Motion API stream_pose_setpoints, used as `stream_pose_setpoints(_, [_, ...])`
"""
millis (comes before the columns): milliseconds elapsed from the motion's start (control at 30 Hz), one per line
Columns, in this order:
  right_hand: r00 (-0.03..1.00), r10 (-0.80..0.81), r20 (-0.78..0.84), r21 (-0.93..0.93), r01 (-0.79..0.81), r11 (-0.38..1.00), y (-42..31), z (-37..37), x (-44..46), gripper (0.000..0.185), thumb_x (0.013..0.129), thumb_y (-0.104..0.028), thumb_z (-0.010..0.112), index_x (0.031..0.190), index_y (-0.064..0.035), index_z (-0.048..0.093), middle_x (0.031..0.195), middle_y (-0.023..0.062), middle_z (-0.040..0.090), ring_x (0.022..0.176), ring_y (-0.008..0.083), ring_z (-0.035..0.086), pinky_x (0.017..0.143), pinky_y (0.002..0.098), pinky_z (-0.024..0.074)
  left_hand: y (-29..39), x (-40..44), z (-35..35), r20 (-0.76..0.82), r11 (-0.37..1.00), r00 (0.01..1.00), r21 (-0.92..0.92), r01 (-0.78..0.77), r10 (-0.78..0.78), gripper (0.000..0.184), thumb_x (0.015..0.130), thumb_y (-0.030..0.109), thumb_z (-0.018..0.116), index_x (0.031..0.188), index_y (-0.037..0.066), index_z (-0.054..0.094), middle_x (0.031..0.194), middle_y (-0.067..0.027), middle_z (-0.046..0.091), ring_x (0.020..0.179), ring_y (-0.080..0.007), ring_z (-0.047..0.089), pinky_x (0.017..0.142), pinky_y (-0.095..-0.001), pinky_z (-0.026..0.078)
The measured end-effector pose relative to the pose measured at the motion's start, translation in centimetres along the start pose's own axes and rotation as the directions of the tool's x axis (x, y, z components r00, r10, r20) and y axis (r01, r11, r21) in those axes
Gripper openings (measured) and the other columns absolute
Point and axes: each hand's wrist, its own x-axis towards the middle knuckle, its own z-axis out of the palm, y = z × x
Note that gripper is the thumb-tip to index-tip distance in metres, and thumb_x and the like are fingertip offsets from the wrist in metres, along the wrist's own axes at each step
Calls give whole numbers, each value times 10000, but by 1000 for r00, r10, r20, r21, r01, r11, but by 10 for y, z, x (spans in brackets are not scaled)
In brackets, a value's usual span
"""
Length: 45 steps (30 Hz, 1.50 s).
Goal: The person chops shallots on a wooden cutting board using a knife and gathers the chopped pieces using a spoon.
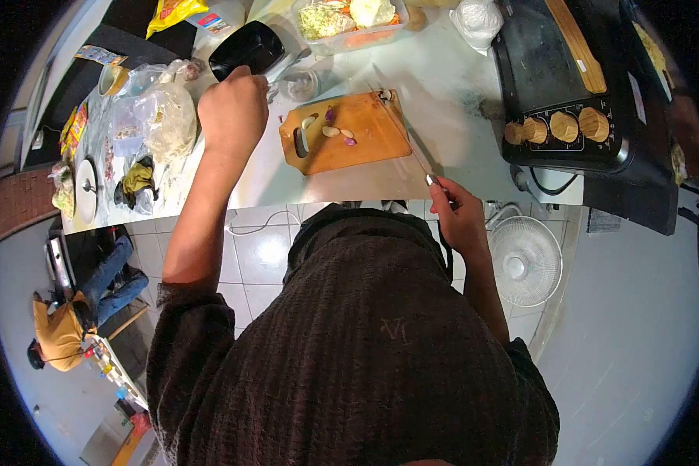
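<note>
My left hand (233, 109) is at the near edge of a black bowl (248, 48), its fingers closed around the rim; the fingertips are partly hidden. My right hand (460, 213) grips a knife (406, 133) by its handle, near the table's front edge. The long thin blade points up and left, across the right end of the wooden cutting board (373, 155). On the board lie pale garlic cloves (332, 132) and small purple pieces (350, 142) that look like shallot. A small clear container (299, 84) stands between the bowl and the board.
A clear tub (353, 39) of shredded vegetables is at the back. Plastic bags (169, 120) lie left, with a white lid (86, 190). A black stove-like appliance (563, 124) with knobs stands right. A fan (525, 260) is below; another person (60, 330) sits at far left.
</note>
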Motion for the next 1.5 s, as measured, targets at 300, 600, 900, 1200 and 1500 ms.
stream_pose_setpoints(300, [989, -132, 65, -59, 136, 989, -18, 5, 16, 319, 985, -184, 640, 1221, 29, 672, 777, 52, 691, 690, 81, 602, 647, 256, 491, 3, -1, -16, 25, 994, 994, 2, 106, -106, 149, 862, 203, 652, 777, 116, 738, 841, -101, 684, 712, -322, 704, 627, -418, 569])
stream_pose_setpoints(600, [894, -427, 136, -261, 449, 855, -84, 7, 31, 256, 957, -235, 632, 1092, -26, 691, 798, 217, 673, 708, 375, 681, 648, 447, 507, -8, -15, -32, -12, 967, 970, -89, 240, -242, 141, 857, 240, 677, 831, 133, 765, 839, -98, 680, 731, -326, 693, 641, -437, 554])
stream_pose_setpoints(900, [871, -465, 161, -493, 479, 726, -106, 15, 36, 308, 932, -200, 677, 1173, -8, 691, 905, 196, 722, 735, 337, 704, 677, 389, 539, -11, -22, -30, -105, 953, 957, -170, 250, -269, 134, 853, 235, 694, 832, 127, 772, 809, -98, 663, 706, -331, 681, 627, -429, 550])
stream_pose_setpoints(1200, [896, -437, 83, -513, 415, 752, -118, 16, 30, 299, 942, -283, 637, 1136, -61, 681, 824, 166, 689, 744, 368, 680, 674, 477, 523, -17, -24, -27, -46, 945, 959, -188, 266, -279, 173, 876, 291, 714, 928, 147, 796, 860, -110, 691, 724, -337, 692, 649, -423, 552])
stream_pose_setpoints(1500, [914, -401, 60, -513, 373, 774, -125, 14, 21, 291, 920, -222, 687, 1146, -39, 704, 863, 193, 700, 723, 328, 693, 659, 388, 526, -22, -28, -23, -140, 946, 954, -230, 229, -265, 111, 851, 225, 716, 867, 138, 782, 808, -79, 658, 704, -321, 675, 616, -417, 543])
